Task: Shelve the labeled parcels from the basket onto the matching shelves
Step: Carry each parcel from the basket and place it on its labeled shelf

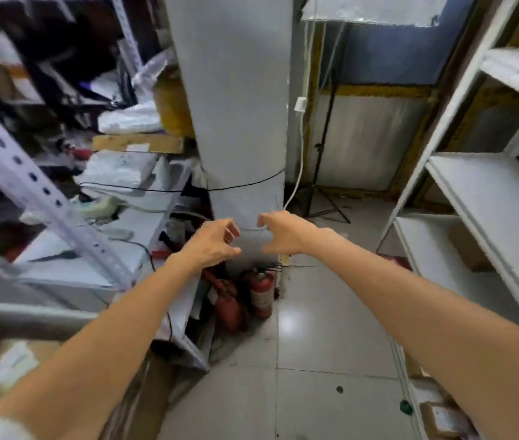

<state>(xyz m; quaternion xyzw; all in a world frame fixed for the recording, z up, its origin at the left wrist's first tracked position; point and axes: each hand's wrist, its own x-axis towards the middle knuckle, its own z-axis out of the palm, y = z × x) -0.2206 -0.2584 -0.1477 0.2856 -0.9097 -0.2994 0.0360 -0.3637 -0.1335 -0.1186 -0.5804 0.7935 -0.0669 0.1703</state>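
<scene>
Both arms reach forward at mid-frame, in front of a white pillar (235,115). My left hand (212,242) and my right hand (280,231) face each other, a small gap apart, fingers loosely curled, and neither holds anything. White shelves (487,198) stand on the right with a brown parcel (467,249) on a lower level. Another white rack (29,182) on the left carries white bagged parcels (118,168). A cardboard box with a label (7,363) lies at the lower left. No basket is in view. The picture is blurred.
Red fire extinguishers (259,293) stand on the floor at the pillar's foot. A black tripod (324,173) and a white cable (299,147) are behind the pillar on the right. Labelled boxes (439,417) lie at the bottom right. Grey tiled floor (321,344) runs between the racks.
</scene>
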